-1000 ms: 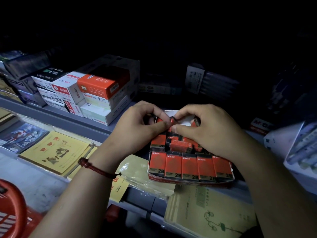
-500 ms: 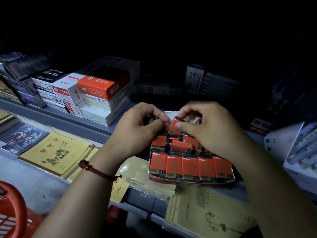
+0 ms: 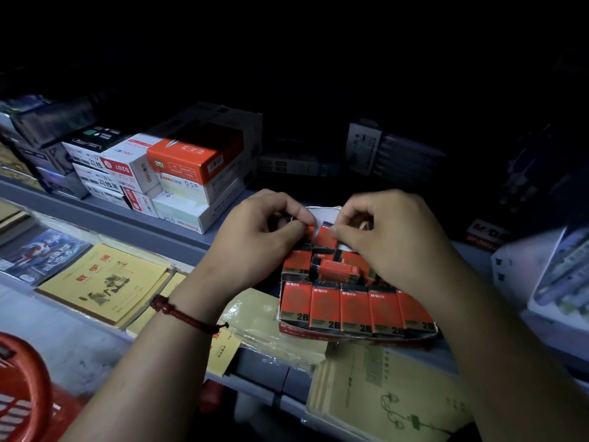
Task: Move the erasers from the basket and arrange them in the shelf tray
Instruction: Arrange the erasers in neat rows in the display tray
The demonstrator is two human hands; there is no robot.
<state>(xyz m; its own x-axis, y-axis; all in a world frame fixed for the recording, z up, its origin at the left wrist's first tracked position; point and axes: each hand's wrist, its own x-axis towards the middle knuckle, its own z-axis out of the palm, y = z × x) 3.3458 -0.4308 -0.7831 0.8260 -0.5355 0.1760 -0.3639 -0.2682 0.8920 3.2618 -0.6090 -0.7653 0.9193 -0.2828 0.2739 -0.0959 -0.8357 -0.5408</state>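
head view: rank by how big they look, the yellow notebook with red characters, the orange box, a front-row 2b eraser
1. yellow notebook
2. orange box, though it sits farther back
3. front-row 2B eraser

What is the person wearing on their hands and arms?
No sleeves or gloves show; both forearms are bare. By the left hand, the wrist carries a dark red braided cord bracelet with beads; the right hand wears nothing visible.
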